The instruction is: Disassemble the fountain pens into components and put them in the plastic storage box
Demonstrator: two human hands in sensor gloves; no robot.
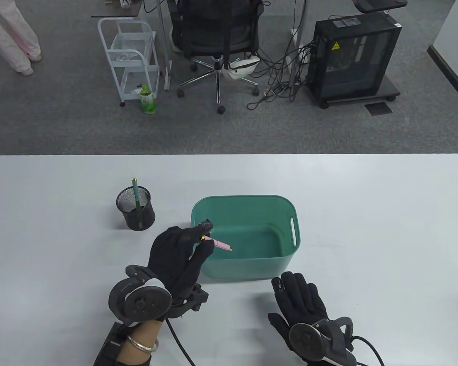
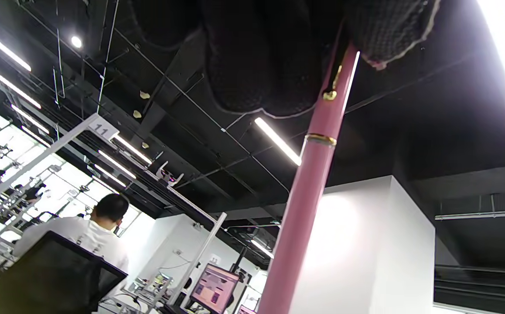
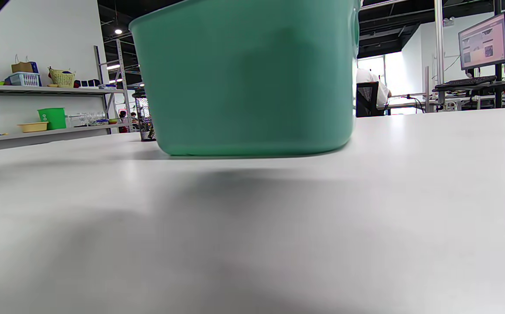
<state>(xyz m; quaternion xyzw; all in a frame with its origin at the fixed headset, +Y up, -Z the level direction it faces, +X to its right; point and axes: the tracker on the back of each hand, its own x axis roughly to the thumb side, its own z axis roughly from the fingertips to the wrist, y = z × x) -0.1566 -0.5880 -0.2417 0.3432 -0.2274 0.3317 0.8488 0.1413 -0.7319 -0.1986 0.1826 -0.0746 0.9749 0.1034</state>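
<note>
Pinching one pink fountain pen [image 1: 218, 244] between thumb and fingertips, the left hand [image 1: 179, 253] hovers at the near-left corner of the teal plastic storage box [image 1: 290, 263], so the grip is clamped on the pen, whose free end pokes out over the box's open interior without touching its rim. In the left wrist view the pen [image 2: 305, 192] runs down from the gloved fingers [image 2: 257, 56], its gold clip and band showing, cap seemingly on, though the angle makes that hard to confirm. The right hand [image 1: 305, 305] lies flat on the worktop [image 1: 385, 228] just in front of the box's near wall, fingers straight and holding nothing. One black mesh pen cup [image 1: 136, 209] stands left of the box, well apart from it, with a single green pen [image 1: 136, 194] upright inside. That makes two pens, one box, one cup. From the right wrist view the box [image 3: 252, 78] sits squarely on the worktop [image 3: 366, 218], its near wall filling most of the frame. Wide bare worktop stretches right of the box to the rounded far-right corner, and left of the cup to the left edge; the far edge lies well beyond both containers.
</note>
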